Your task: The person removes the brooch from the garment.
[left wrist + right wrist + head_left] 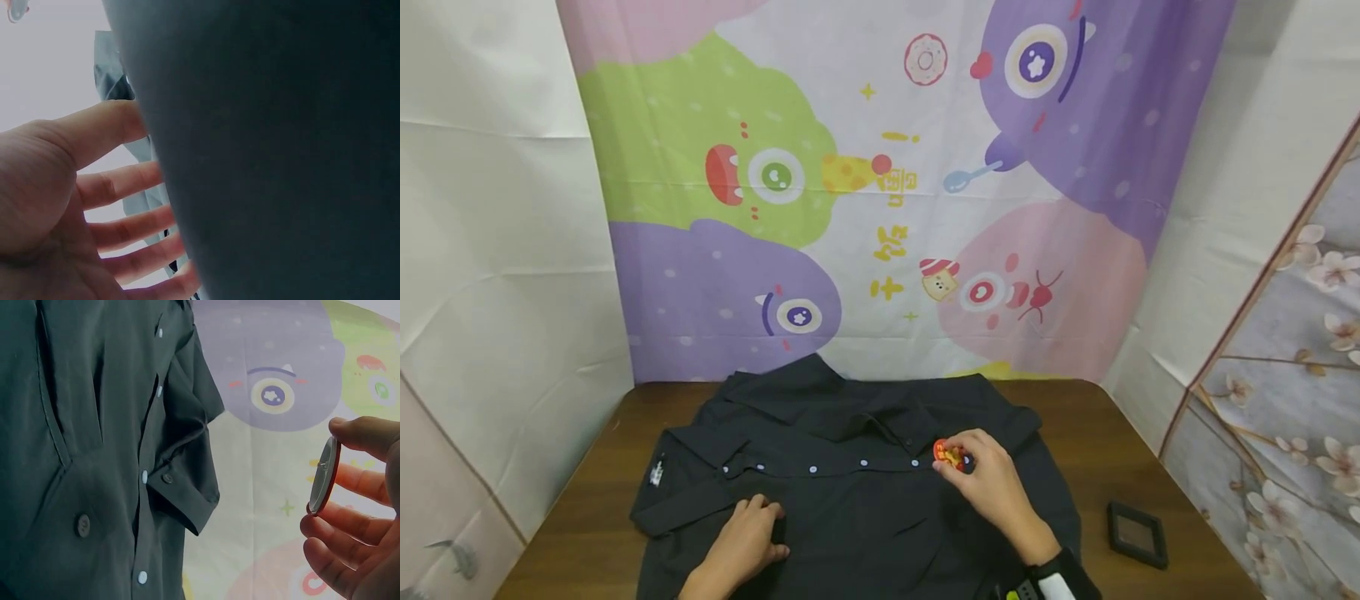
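Observation:
A black button-up shirt lies spread across the wooden table, its placket of pale buttons running left to right. My right hand pinches a small round red-and-orange badge just above the shirt near its collar. The right wrist view shows the badge edge-on between thumb and fingers, beside the shirt. My left hand lies flat on the lower shirt front with fingers straight. In the left wrist view its fingers reach onto the dark cloth.
A small dark square frame lies on the table at the right. A cartoon monster backdrop hangs behind the table, white sheets at the left, a floral panel at the right. Bare wood shows at both table ends.

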A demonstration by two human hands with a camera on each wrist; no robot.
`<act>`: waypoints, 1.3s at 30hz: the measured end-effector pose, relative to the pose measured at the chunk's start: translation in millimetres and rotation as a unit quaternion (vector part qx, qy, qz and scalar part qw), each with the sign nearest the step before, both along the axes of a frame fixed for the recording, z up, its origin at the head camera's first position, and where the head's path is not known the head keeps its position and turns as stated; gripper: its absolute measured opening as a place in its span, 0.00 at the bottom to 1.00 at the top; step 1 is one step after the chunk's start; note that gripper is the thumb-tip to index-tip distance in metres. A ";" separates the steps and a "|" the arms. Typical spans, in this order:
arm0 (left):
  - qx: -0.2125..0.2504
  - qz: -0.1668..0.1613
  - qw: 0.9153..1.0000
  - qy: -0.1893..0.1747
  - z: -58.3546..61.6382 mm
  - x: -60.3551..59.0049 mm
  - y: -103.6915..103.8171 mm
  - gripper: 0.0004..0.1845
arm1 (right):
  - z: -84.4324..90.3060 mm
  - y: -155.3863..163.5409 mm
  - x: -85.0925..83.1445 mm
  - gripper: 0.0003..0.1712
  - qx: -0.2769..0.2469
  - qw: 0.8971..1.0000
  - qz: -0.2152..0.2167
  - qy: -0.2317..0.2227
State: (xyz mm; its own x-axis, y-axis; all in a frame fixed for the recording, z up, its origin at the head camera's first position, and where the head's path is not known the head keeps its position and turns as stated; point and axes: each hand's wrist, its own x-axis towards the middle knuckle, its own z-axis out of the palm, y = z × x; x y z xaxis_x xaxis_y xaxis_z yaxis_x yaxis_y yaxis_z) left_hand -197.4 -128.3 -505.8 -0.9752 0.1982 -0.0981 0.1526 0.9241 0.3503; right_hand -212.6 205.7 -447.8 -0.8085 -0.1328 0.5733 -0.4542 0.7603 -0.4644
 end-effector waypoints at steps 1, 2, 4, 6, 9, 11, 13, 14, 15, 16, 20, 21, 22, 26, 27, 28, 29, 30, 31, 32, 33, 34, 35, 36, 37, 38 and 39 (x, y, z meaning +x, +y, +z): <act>0.000 0.001 1.000 0.001 0.2 -0.2 0.0 0.21 | 1.1 1.0 -0.7 0.16 0.002 1.000 -0.001 0.001; 0.002 0.001 1.000 0.002 0.4 -0.4 0.0 0.21 | 2.0 2.0 -1.3 0.16 0.005 1.000 -0.002 0.001; -0.001 0.003 1.000 0.002 0.3 -0.8 0.0 0.21 | 3.7 3.5 -1.9 0.16 0.009 1.000 -0.008 -0.003; -0.004 0.005 1.000 0.000 -0.3 -1.2 0.1 0.21 | 4.8 4.5 -1.7 0.16 0.011 1.000 -0.013 -0.010; -0.010 0.010 1.000 -0.006 -1.6 -2.1 0.3 0.21 | 5.7 5.2 -0.5 0.16 0.011 1.000 -0.019 -0.020; -0.010 0.012 1.000 -0.012 -2.4 -2.7 0.5 0.21 | 5.6 5.5 0.3 0.16 0.010 0.999 -0.022 -0.022; -0.010 0.012 1.000 -0.017 -2.7 -3.1 0.8 0.21 | 5.1 6.1 0.9 0.16 0.008 0.999 -0.025 -0.022; -0.010 0.011 1.000 -0.018 -2.8 -3.1 1.0 0.21 | 4.6 6.5 1.0 0.16 0.008 0.999 -0.026 -0.021; -0.008 0.011 1.000 -0.019 -2.9 -3.0 1.1 0.21 | 4.2 7.0 1.2 0.16 0.008 0.999 -0.027 -0.021; -0.007 0.011 1.000 -0.019 -2.8 -3.0 1.3 0.21 | 3.7 7.6 1.1 0.16 0.008 0.999 -0.027 -0.019; -0.004 0.010 1.000 -0.018 -2.6 -2.9 1.1 0.21 | 2.1 10.3 0.5 0.15 0.008 0.999 -0.030 -0.015; -0.003 0.010 1.000 -0.018 -2.3 -3.0 0.9 0.21 | 2.0 11.0 0.4 0.16 0.008 0.999 -0.032 -0.013; -0.002 0.009 1.000 -0.019 -1.8 -3.1 0.6 0.21 | 2.0 11.7 0.2 0.16 0.007 0.999 -0.034 -0.012; 0.000 0.004 1.000 -0.021 0.9 -4.5 -1.0 0.22 | 3.3 13.8 -0.6 0.16 0.003 0.999 -0.044 -0.009; 0.000 0.001 1.000 -0.019 1.4 -4.9 -1.4 0.23 | 3.7 14.0 -1.1 0.16 0.003 0.999 -0.044 -0.008; 0.000 0.000 1.000 -0.018 2.0 -5.2 -1.8 0.23 | 4.1 14.3 -1.5 0.16 0.004 0.999 -0.045 -0.008; 0.000 -0.002 1.000 -0.017 2.2 -5.6 -2.2 0.23 | 4.4 14.5 -1.8 0.16 0.006 0.999 -0.045 -0.008; 0.001 -0.004 1.000 -0.014 2.4 -5.8 -2.7 0.24 | 4.7 14.8 -2.1 0.16 0.007 0.999 -0.045 -0.008; 0.000 -0.005 1.000 -0.014 2.6 -5.8 -3.0 0.24 | 4.9 15.2 -2.0 0.15 0.008 0.999 -0.045 -0.009; 0.001 -0.006 1.000 -0.015 2.7 -5.8 -3.2 0.24 | 5.0 15.8 -1.8 0.15 0.009 0.999 -0.046 -0.010; 0.002 -0.005 1.000 -0.017 2.6 -5.6 -3.3 0.24 | 5.1 16.5 -1.3 0.15 0.009 0.999 -0.047 -0.011; 0.003 -0.004 1.000 -0.019 2.5 -5.3 -3.2 0.24 | 5.1 17.3 -0.6 0.15 0.009 0.999 -0.048 -0.012; 0.003 -0.004 1.000 -0.020 2.2 -4.9 -3.0 0.24 | 5.1 18.3 0.2 0.15 0.009 0.999 -0.050 -0.013; 0.003 -0.004 1.000 -0.020 2.0 -4.5 -2.4 0.24 | 4.9 19.6 1.2 0.15 0.008 0.998 -0.053 -0.015; 0.003 -0.002 1.000 -0.022 1.8 -4.1 -1.7 0.24 | 4.6 20.9 2.3 0.15 0.007 0.998 -0.056 -0.018; 0.004 -0.001 1.000 -0.025 1.4 -3.8 -0.8 0.23 | 4.0 22.4 3.5 0.15 0.007 0.998 -0.059 -0.022; 0.005 0.000 1.000 -0.027 1.0 -3.3 0.2 0.23 | 3.4 24.0 4.7 0.15 0.006 0.998 -0.063 -0.025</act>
State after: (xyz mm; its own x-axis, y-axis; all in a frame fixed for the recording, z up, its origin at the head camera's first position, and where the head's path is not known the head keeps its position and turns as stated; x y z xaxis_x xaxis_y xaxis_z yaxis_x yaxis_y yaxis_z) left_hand -200.8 -128.1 -504.8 -0.9686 0.1995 -0.1486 0.1334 0.9207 0.3668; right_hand -207.9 229.7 -444.4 -0.8467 -0.0352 0.5308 -0.3318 0.8148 -0.4753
